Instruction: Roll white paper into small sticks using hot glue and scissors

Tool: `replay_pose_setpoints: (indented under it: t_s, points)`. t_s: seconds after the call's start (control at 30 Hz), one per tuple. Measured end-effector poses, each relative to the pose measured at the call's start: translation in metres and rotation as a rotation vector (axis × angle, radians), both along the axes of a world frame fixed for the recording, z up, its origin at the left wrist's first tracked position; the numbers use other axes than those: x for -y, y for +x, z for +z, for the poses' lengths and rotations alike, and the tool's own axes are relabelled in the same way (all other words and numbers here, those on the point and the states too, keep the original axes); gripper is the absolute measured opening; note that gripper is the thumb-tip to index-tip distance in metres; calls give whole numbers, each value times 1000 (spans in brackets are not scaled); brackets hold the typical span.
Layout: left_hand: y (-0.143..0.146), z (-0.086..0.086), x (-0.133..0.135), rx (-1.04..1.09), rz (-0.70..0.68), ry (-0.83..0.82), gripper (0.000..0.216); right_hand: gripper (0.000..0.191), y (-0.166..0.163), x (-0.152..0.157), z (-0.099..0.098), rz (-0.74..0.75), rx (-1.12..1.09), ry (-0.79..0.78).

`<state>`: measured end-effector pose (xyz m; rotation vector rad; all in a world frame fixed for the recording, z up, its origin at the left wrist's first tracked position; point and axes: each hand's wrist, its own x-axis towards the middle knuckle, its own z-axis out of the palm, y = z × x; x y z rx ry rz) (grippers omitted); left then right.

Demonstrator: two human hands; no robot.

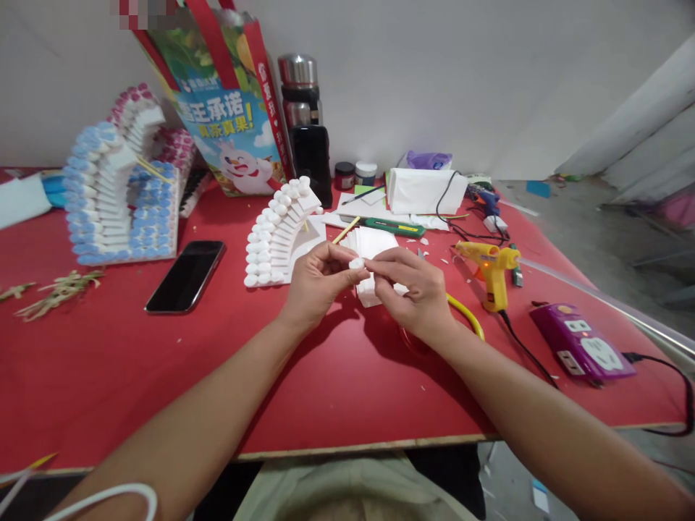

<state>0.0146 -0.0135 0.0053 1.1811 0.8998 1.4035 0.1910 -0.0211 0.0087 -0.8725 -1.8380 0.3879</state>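
Over the middle of the red table, a small white round piece (357, 263) is pinched between the thumb and forefinger of my left hand (315, 282). The closed fingertips of my right hand (413, 288) meet its right edge. What the piece is made of is too small to tell. Below and behind my hands lies a stack of white paper pieces (374, 240), partly covered by them. Just left of it stands a fan-shaped white model (274, 242), its outer edge lined with rounded white tips. A thin yellowish stick (346, 230) lies near the paper.
On the right are a yellow glue gun (493, 271), its cord, and a purple power strip (583, 341). A green cutter (394, 227) lies behind the paper. To the left are a black phone (186, 277) and a blue-and-white model (122, 199). A bag (233, 108) and flask (298, 83) stand behind.
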Motion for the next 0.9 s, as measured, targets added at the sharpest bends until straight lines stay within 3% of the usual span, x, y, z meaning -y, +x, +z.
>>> replay_pose_setpoints:
  t_s: [0.17, 0.27, 0.63, 0.8, 0.9]
  points:
    - [2, 3, 1, 7, -4, 39, 30, 26, 0, -1, 8, 135, -314, -381]
    - [3, 5, 2, -5, -8, 24, 31, 24, 0, -2, 9, 199, -400, -485]
    - [6, 4, 3, -6, 41, 5, 34, 27, -4, 3, 6, 138, -287, -348]
    - [5, 4, 3, -8, 40, -17, 35, 31, -3, 3, 5, 87, -136, -154]
    - [4, 3, 1, 41, -4, -58, 34, 29, -1, 3, 9, 92, -139, -193]
